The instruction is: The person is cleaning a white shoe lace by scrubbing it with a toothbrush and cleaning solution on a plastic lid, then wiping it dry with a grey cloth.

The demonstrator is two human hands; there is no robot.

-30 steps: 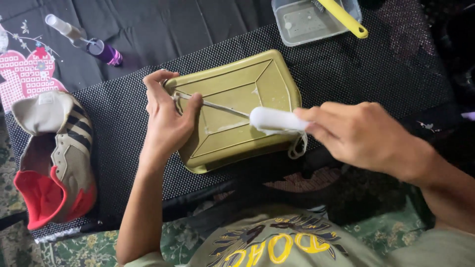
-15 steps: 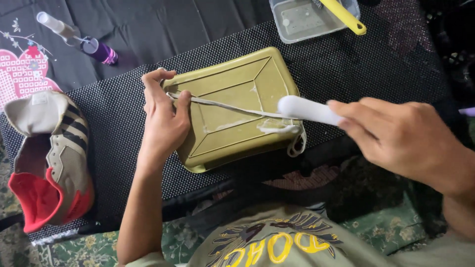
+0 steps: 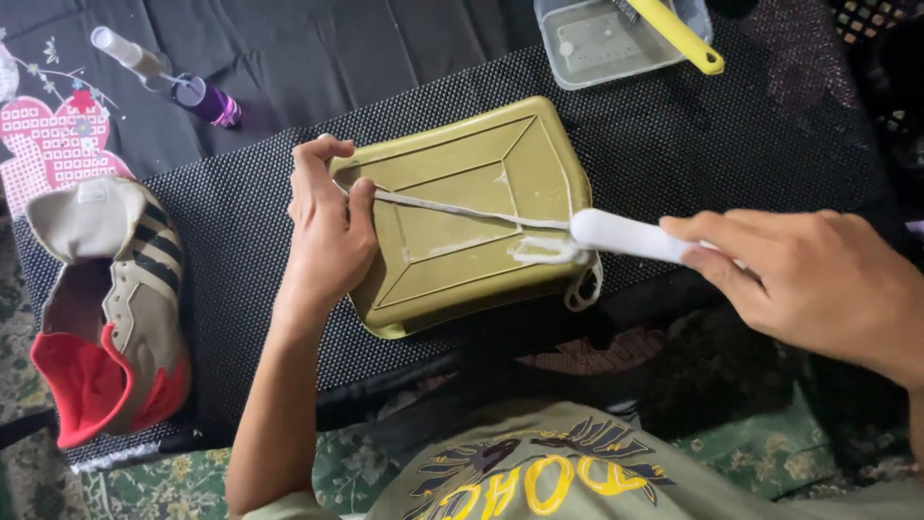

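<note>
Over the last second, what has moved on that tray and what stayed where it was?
The right hand has drawn the white brush rightward along the shoelace, from mid-tray to the right edge of the olive tray, with foam trailing there. The left hand still pins the lace's other end at the tray's left rim. The shoe, the purple bottle and the clear tub have not moved.

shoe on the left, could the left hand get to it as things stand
Probably yes, once it lets go: the left hand pins a lace on the tray, and only bare mat lies before the shoe.
</note>
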